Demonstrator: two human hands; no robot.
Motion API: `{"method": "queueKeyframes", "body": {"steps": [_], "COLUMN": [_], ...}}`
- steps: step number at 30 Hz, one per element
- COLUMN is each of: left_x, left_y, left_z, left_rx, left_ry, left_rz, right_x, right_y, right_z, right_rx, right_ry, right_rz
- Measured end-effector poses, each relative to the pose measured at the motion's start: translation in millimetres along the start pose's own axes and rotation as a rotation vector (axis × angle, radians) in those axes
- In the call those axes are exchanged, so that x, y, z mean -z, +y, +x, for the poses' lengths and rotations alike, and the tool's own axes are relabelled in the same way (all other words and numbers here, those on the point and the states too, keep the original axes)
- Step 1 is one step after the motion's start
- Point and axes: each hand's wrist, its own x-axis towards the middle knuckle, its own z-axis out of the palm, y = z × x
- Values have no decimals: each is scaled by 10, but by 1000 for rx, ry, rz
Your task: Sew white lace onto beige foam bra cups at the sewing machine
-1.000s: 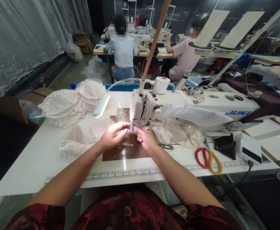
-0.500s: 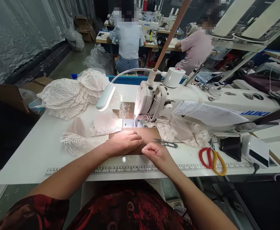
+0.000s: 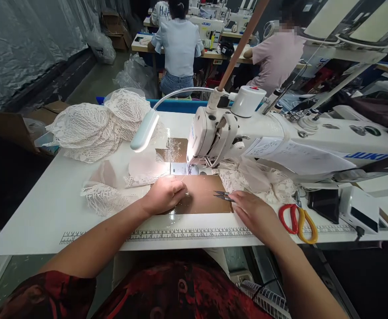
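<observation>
My left hand (image 3: pixel 166 194) is closed in front of the needle area, thumb and fingers pinched on a fine thread (image 3: pixel 184 178) that shows faintly. To its right, my right hand (image 3: pixel 253 212) has its fingers closed over the handle of the small thread snips (image 3: pixel 223 195), whose blades point left over the brown plate (image 3: pixel 200 204). Above both hands is the head of a white sewing machine (image 3: pixel 200 137), lit around its needle. A pale cup-shaped piece with lace edging (image 3: pixel 143 170) lies left of the needle, apart from the snips.
Stacked lace pieces (image 3: pixel 87 128) lie at the back left beneath a lamp (image 3: pixel 145 130). More lace (image 3: pixel 263 177) sits under the machine arm. Red and yellow handled scissors (image 3: pixel 298 221) and a white box (image 3: pixel 360 208) are at right. A printed ruler (image 3: pixel 187 234) lines the front edge. Co-workers sit beyond.
Both hands came back from the needle toward me. My right hand then left the thread, moved right and took hold of the snips. My left hand shifted slightly left, still pinching.
</observation>
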Motion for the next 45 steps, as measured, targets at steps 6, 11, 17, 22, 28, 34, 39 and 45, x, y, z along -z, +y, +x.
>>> {"method": "queueKeyframes", "body": {"steps": [6, 11, 17, 22, 28, 34, 39, 45], "left_x": [67, 83, 73, 55, 19, 37, 39, -14], "left_y": [101, 121, 87, 71, 69, 151, 151, 98], "left_z": [-34, -66, -73, -77, -87, -76, -80, -74], "left_rx": [143, 213, 264, 336, 412, 432, 366, 342], "left_ry": [-158, -214, -192, -159, -142, -113, -69, -78], "left_rz": [-121, -193, -233, -402, -643, -804, -791, -718], "right_x": [-169, -75, 154, 227, 107, -253, -341, -403], "right_y": [-108, -65, 91, 261, -276, -933, -1028, -1104], "right_z": [70, -55, -390, -644, -494, 45, 247, 280], "right_rx": [3, -38, -98, -221, -396, -613, -634, -672], "right_ry": [-200, -192, -190, -141, -174, -283, -272, -152], "right_rz": [-275, -310, -354, -105, 885, 1634, 1823, 1801]}}
